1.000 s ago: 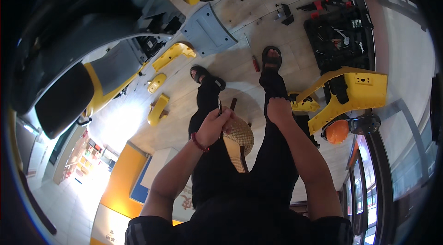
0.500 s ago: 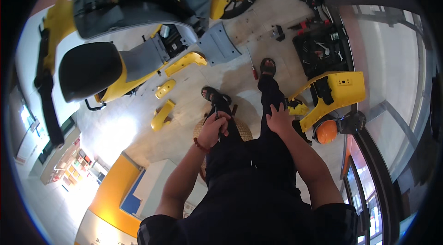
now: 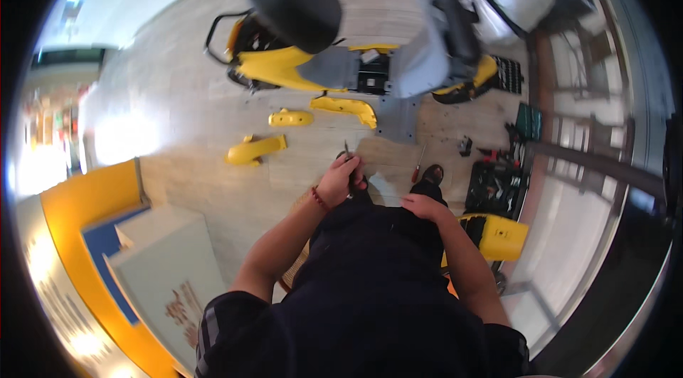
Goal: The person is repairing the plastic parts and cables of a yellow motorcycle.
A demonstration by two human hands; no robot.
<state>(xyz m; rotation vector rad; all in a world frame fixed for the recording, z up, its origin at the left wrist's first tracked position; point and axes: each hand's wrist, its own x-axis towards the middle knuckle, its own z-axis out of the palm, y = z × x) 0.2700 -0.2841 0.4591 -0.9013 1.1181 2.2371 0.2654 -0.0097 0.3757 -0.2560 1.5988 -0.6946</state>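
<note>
My left hand (image 3: 340, 179) is closed around a small slim tool (image 3: 346, 150) whose tip sticks up past my fingers; a red band circles that wrist. My right hand (image 3: 421, 205) rests flat on my right thigh, fingers spread, holding nothing. Both legs are in dark trousers, with one dark shoe (image 3: 431, 174) showing ahead of the right knee. In front of me stands a partly stripped yellow scooter (image 3: 341, 65) with a black seat (image 3: 295, 1).
Loose yellow body panels (image 3: 255, 150) (image 3: 290, 119) (image 3: 346, 106) and a grey panel (image 3: 396, 118) lie on the wooden floor. A red-handled screwdriver (image 3: 417, 167) lies near my shoe. An open black tool case (image 3: 494, 186) and a yellow cover (image 3: 501, 236) sit at my right.
The view has swung so the scooter now lies straight ahead. My left hand stays closed on the tool near the knee; my right hand remains on the thigh.
</note>
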